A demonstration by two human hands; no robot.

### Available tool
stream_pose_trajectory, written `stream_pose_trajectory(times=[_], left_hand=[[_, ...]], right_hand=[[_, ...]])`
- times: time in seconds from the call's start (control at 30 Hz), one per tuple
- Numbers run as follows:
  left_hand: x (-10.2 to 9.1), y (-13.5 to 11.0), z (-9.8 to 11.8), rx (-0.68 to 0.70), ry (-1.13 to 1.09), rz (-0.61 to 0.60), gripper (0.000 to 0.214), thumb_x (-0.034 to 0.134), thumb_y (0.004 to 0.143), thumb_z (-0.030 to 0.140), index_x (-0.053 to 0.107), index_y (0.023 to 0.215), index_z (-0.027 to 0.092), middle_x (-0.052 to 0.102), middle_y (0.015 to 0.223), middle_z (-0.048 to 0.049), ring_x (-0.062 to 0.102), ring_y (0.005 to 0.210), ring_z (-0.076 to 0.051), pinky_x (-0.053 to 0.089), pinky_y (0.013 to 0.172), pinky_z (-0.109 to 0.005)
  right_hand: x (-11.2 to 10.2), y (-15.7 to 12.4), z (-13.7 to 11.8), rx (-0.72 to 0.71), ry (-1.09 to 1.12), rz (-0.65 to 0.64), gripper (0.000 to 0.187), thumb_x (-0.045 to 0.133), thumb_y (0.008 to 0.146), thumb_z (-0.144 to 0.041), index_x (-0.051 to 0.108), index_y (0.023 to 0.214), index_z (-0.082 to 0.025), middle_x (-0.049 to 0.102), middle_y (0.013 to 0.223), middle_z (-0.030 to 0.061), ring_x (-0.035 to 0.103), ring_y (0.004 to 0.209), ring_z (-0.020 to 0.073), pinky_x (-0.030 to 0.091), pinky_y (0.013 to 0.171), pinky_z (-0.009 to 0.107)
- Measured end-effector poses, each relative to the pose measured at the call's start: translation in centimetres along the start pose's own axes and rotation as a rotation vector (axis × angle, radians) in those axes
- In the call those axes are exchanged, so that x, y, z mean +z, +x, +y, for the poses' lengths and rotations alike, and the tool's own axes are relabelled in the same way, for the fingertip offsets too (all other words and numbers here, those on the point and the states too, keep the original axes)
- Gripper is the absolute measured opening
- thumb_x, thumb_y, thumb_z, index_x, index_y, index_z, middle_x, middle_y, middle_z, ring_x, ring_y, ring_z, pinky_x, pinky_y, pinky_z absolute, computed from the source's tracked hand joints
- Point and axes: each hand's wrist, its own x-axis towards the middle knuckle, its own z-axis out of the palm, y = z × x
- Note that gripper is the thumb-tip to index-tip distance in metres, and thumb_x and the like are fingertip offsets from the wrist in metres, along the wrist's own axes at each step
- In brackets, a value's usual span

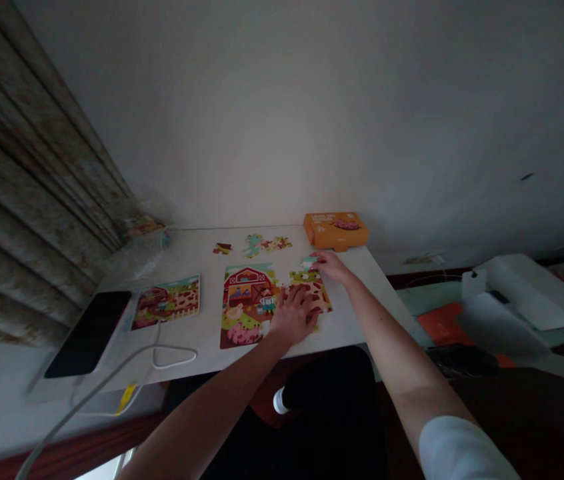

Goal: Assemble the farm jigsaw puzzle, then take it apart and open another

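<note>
My left hand [292, 315] lies with fingers spread over a joined farm-scene jigsaw section [318, 288], covering part of it. Between the fingertips of my right hand [331, 265] is a pale green puzzle piece [308, 263], at the upper edge of that section. To the left lies a larger joined jigsaw section [242, 300] with a red barn and a pink pig. My left hand hides part of where the two sections come near each other. Farther back are loose pieces: a brown one [223, 249], a pale green cluster [253, 245] and a patterned cluster [279, 244].
An orange puzzle box [337, 230] stands at the back right of the white table [197, 248]. On the left are a picture card [169, 300], a black phone [89, 333], a white cable [177, 365] and clear plastic wrap [137, 257]. A white open box [527, 293] sits off to the right.
</note>
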Motion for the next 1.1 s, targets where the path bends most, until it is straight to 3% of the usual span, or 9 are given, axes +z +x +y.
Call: stream_pose_trajectory(times=[0.17,0.3,0.5,0.67,0.93,1.1], left_hand=[[-0.1,0.0,0.0,0.005,-0.017,0.012,0.036,0.056,0.100,0.043,0.065,0.129,0.025,0.062,0.146,-0.0122,0.048,0.144,-0.031,0.031,0.123,-0.063],[-0.3,0.0,0.0,0.010,-0.021,0.015,0.036,0.056,0.099,0.043,0.065,0.130,0.025,0.062,0.145,-0.0123,0.048,0.143,-0.031,0.031,0.123,-0.063],[-0.3,0.1,0.1,-0.006,-0.029,0.007,0.036,0.053,0.100,0.043,0.064,0.130,0.025,0.060,0.148,-0.0119,0.048,0.143,-0.031,0.032,0.123,-0.061],[-0.3,0.1,0.1,-0.002,-0.034,0.004,0.044,0.056,0.098,0.040,0.060,0.138,0.023,0.060,0.149,-0.0132,0.048,0.144,-0.031,0.030,0.124,-0.061],[-0.2,0.2,0.0,0.002,-0.035,0.003,0.042,0.057,0.098,0.038,0.062,0.135,0.021,0.059,0.150,-0.0142,0.049,0.143,-0.031,0.030,0.124,-0.061],[-0.6,-0.3,0.0,0.020,-0.079,0.037,0.024,0.058,0.098,0.028,0.070,0.118,0.024,0.071,0.132,-0.0089,0.061,0.129,-0.027,0.032,0.124,-0.054]], right_hand=[[0.4,0.1,0.0,-0.074,-0.081,0.080,0.025,0.084,0.063,-0.017,0.077,0.086,-0.019,0.073,0.073,-0.0017,0.064,0.065,0.0154,0.057,0.078,0.035],[1.1,-0.9,0.0,-0.146,-0.209,0.186,0.030,0.084,0.062,-0.017,0.078,0.091,-0.022,0.074,0.089,0.0019,0.063,0.071,0.0152,0.056,0.082,0.034],[3.4,-5.0,0.3,-0.247,-0.300,0.289,0.024,0.063,0.088,-0.028,0.076,0.107,-0.021,0.074,0.113,0.0102,0.068,0.103,0.0232,0.053,0.101,0.041],[5.2,-8.4,0.4,-0.319,-0.481,0.270,0.036,0.047,0.099,-0.027,0.073,0.123,-0.022,0.068,0.137,0.0130,0.061,0.128,0.0275,0.044,0.115,0.048],[5.8,-9.2,-1.0,-0.288,-0.680,0.243,0.043,0.038,0.102,-0.021,0.072,0.129,-0.021,0.067,0.140,0.0124,0.058,0.132,0.0293,0.042,0.115,0.049],[5.9,-9.5,-1.7,-0.277,-0.673,0.240,0.041,0.040,0.102,-0.021,0.073,0.128,-0.023,0.067,0.139,0.0111,0.059,0.130,0.0283,0.042,0.115,0.048]])
